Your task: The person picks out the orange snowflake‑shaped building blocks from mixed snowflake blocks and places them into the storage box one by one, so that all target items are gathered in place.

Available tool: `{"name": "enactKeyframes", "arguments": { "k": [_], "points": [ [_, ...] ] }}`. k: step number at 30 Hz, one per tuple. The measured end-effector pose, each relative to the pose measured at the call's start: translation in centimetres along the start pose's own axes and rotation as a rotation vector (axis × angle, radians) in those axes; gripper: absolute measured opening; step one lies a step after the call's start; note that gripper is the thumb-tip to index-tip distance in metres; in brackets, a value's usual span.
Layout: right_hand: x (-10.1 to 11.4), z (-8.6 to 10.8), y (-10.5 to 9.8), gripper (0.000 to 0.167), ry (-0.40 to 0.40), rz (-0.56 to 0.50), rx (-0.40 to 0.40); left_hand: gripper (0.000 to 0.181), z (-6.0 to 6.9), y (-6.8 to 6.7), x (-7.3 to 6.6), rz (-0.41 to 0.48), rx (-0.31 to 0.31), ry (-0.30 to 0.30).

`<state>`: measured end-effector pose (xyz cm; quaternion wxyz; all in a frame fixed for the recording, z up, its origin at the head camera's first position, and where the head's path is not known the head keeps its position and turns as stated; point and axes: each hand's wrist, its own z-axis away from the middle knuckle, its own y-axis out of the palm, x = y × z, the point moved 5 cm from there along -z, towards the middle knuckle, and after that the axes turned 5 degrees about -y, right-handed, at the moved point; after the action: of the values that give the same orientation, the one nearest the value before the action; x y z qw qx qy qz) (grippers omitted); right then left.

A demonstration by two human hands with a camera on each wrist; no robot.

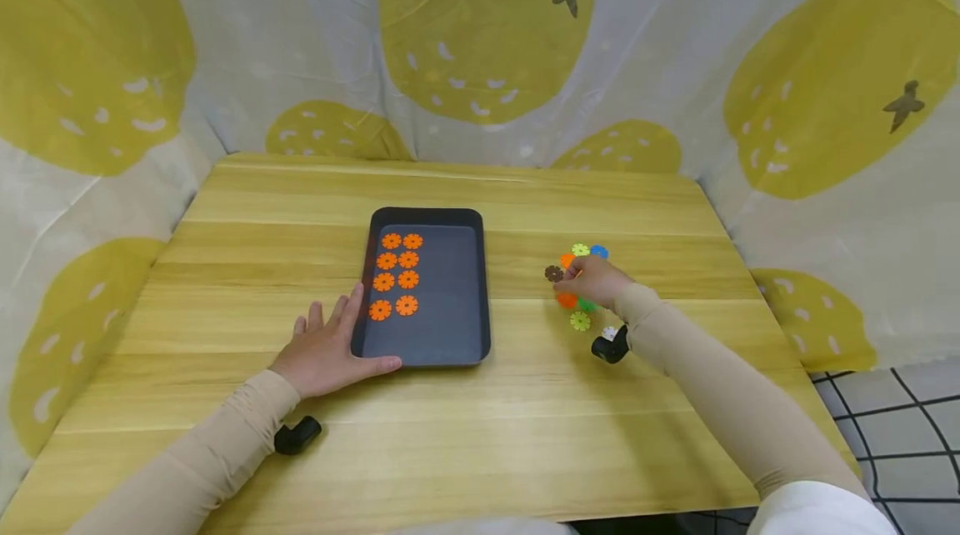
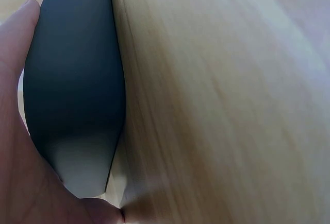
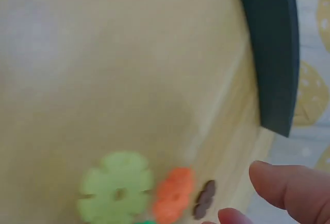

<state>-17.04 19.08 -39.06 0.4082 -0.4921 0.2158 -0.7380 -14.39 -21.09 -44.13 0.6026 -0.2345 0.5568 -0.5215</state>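
Note:
On the dark baking tray (image 1: 450, 302), several orange slotted plastic discs (image 1: 407, 305) lie in two columns along the left side. My left hand (image 1: 327, 352) rests against the tray's near-left corner, fingers spread along its side and thumb at the front edge. In the left wrist view, the tray's outer wall (image 2: 75, 74) fills the space beside the thumb. My right hand (image 1: 596, 279) is over a small group of mixed discs, its fingertips near a brown disc (image 1: 553, 273). The right wrist view shows the thumb and a fingertip apart, beside a yellow-green disc (image 3: 117, 190) and an orange one (image 3: 174, 195).
Around the right hand lie a blue disc (image 1: 598, 251), a green disc (image 1: 587, 305) and a white disc (image 1: 610, 333). The wooden table (image 1: 450, 443) is bordered by a lemon-print cloth (image 1: 645, 52) at the back and sides.

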Motion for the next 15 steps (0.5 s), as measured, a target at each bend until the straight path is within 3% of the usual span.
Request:
{"name": "enactKeyframes", "arguments": {
  "k": [6, 15],
  "points": [
    [-1.3, 0.3, 1.1, 0.031, -0.003, 0.140, -0.056, 0.135, -0.1, 0.1, 0.1, -0.006, -0.002, -0.002],
    [-1.4, 0.0, 1.3, 0.033, -0.028, 0.219, -0.095, 0.134, 0.1, -0.1, -0.1, -0.013, -0.003, 0.002]
  ]
}}
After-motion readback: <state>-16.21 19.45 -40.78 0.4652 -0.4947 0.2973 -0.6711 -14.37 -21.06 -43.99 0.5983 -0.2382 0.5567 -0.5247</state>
